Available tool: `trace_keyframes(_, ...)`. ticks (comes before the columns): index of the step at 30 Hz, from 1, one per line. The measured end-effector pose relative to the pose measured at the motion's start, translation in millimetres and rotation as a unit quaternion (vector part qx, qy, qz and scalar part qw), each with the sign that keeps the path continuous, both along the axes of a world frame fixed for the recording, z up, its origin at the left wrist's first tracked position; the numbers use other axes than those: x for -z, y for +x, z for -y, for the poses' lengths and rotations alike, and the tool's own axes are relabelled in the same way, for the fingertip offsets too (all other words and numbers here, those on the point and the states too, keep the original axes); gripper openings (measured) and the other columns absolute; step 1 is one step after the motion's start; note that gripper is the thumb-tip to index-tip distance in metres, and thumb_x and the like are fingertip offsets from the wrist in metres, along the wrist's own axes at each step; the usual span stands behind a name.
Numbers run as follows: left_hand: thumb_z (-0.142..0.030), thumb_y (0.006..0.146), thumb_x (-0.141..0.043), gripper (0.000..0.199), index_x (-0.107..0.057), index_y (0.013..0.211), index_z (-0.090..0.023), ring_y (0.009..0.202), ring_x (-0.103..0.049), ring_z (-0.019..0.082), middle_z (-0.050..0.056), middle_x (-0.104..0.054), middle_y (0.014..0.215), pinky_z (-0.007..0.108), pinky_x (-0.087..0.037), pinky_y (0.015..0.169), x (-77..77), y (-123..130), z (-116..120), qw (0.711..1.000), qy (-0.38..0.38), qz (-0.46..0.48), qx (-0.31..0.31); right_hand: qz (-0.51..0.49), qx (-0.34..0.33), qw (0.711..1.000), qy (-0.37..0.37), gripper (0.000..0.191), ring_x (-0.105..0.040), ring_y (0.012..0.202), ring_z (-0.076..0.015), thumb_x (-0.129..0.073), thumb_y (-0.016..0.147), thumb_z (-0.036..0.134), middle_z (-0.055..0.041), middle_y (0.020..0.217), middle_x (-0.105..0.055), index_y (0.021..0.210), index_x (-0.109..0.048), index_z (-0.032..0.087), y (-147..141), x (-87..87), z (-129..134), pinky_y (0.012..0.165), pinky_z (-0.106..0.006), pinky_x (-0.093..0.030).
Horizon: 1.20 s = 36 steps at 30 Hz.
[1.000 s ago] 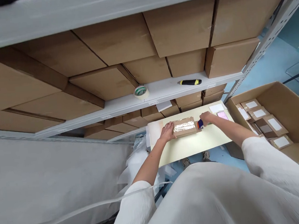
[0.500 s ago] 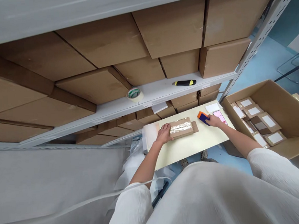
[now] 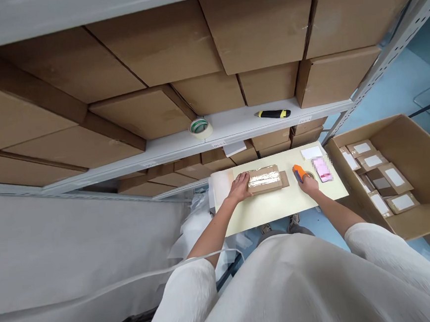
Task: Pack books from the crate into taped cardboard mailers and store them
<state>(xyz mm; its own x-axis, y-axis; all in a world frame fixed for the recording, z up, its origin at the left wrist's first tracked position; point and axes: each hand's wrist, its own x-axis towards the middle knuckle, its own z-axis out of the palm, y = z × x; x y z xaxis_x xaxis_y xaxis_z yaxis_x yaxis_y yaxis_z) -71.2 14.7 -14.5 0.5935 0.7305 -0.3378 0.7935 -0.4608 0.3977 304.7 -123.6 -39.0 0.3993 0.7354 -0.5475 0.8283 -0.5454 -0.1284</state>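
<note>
A small cardboard box (image 3: 264, 179) lies on the pale yellow work table (image 3: 264, 214), with shiny clear tape along its top and a brown flap sticking out at its right end. My left hand (image 3: 240, 188) grips the box by its left end, thumb at the near side and fingers over the top. To the right of the flap, my right hand (image 3: 308, 185) is closed around an orange and blue tape dispenser (image 3: 299, 172). A roll of tape shows at the dispenser's side. Dispenser and box are apart.
A phone (image 3: 323, 169) and white labels (image 3: 311, 152) lie at the table's right. Beyond stands a large open carton (image 3: 416, 165) holding several labelled small boxes. A masking tape roll (image 3: 205, 129) and a utility knife (image 3: 273, 114) rest on the shelf (image 3: 234, 124), before stacked cartons.
My right hand has drawn the tape dispenser toward me and turned it, so its orange side now faces up. My left hand stays on the box. The view has shifted slightly.
</note>
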Motion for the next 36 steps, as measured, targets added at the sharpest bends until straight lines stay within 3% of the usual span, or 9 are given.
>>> trace_keyframes(4,-0.054,0.076,-0.089,0.121,-0.022,0.174,-0.030,0.170,-0.015,0.041,0.014,-0.016,0.184,0.054,-0.020,0.135,-1.2,-0.1,9.7,0.999,-0.009,0.035,-0.026,0.047,-0.023,0.996,0.075,0.033,-0.065,0.123,-0.0310,-0.047,0.108,0.032,-0.0197,0.132,-0.069,0.131,-0.065,0.016,-8.5,-15.4,-0.1,0.097,-0.037,-0.049)
trace_keyframes(7,-0.061,0.086,-0.078,0.108,-0.025,0.174,-0.027,0.169,-0.015,0.042,0.014,-0.011,0.185,0.055,-0.023,0.134,-0.1,2.8,14.5,0.990,-0.006,0.080,-0.112,-0.001,-0.040,0.991,0.129,0.035,-0.066,0.124,-0.0292,-0.045,0.108,0.031,-0.0179,0.136,-0.069,0.131,-0.067,0.018,-24.5,-33.5,-16.6,0.098,-0.035,-0.050)
trace_keyframes(11,-0.057,0.100,-0.059,0.083,-0.033,0.170,-0.020,0.160,-0.041,0.037,0.020,-0.032,0.178,0.049,-0.038,0.127,6.6,6.8,9.1,0.953,-0.044,0.139,-0.266,-0.140,0.002,0.981,0.132,0.046,-0.071,0.117,-0.0243,-0.048,0.107,0.040,-0.0128,0.133,-0.074,0.148,-0.058,0.021,-57.7,-53.8,-55.0,0.093,-0.030,-0.054)
trace_keyframes(14,-0.052,0.098,-0.062,0.081,-0.035,0.169,-0.023,0.145,-0.060,0.034,0.020,-0.054,0.164,0.045,-0.050,0.115,12.7,7.7,2.7,0.923,-0.122,0.166,-0.326,-0.175,0.026,0.981,0.079,0.058,-0.073,0.116,-0.0252,-0.051,0.106,0.046,-0.0123,0.132,-0.076,0.158,-0.049,0.022,-79.1,-60.8,-75.8,0.093,-0.030,-0.055)
trace_keyframes(18,-0.047,0.094,-0.068,0.077,-0.042,0.164,-0.028,0.128,-0.070,0.031,0.015,-0.069,0.146,0.042,-0.055,0.103,13.4,8.4,2.0,0.906,-0.171,0.191,-0.338,-0.172,0.006,0.984,0.046,0.074,-0.074,0.116,-0.0286,-0.061,0.100,0.048,-0.0149,0.132,-0.076,0.166,-0.041,0.021,-89.5,-69.4,-79.0,0.093,-0.033,-0.056)
trace_keyframes(21,-0.047,0.098,-0.064,0.058,-0.051,0.151,-0.027,0.116,-0.073,0.026,0.012,-0.072,0.136,0.037,-0.055,0.096,6.3,11.4,3.6,0.896,-0.165,0.215,-0.353,-0.176,0.002,0.983,0.048,0.087,-0.076,0.109,-0.0296,-0.070,0.093,0.050,-0.0163,0.131,-0.076,0.168,-0.038,0.021,-89.1,-80.3,-73.0,0.088,-0.032,-0.057)
trace_keyframes(28,-0.044,0.102,-0.062,0.023,-0.053,0.111,-0.025,0.106,-0.068,0.023,0.008,-0.068,0.117,0.037,-0.054,0.098,-5.8,15.6,2.5,0.892,-0.102,0.236,-0.372,-0.212,0.105,0.961,0.145,0.075,-0.074,0.115,-0.0276,-0.064,0.096,0.051,-0.0147,0.138,-0.073,0.162,-0.040,0.024,-91.7,-94.3,-72.7,0.087,-0.030,-0.058)
trace_keyframes(33,-0.025,0.088,-0.073,0.049,-0.045,0.128,-0.024,0.100,-0.071,0.017,0.012,-0.058,0.142,0.036,-0.058,0.094,7.0,10.6,15.2,0.885,-0.134,0.264,-0.359,-0.248,0.144,0.943,0.171,0.065,-0.075,0.110,-0.0229,-0.059,0.096,0.034,-0.0125,0.139,-0.074,0.158,-0.041,0.023,-88.5,-76.6,-69.4,0.084,-0.028,-0.059)
trace_keyframes(36,-0.021,0.082,-0.078,0.068,-0.040,0.138,-0.027,0.099,-0.073,0.019,0.013,-0.062,0.141,0.038,-0.060,0.091,19.4,7.7,27.0,0.882,-0.167,0.263,-0.354,-0.249,0.142,0.946,0.151,0.065,-0.076,0.108,-0.0222,-0.059,0.093,0.026,-0.0141,0.140,-0.072,0.156,-0.042,0.020,-87.9,-62.0,-61.4,0.083,-0.027,-0.059)
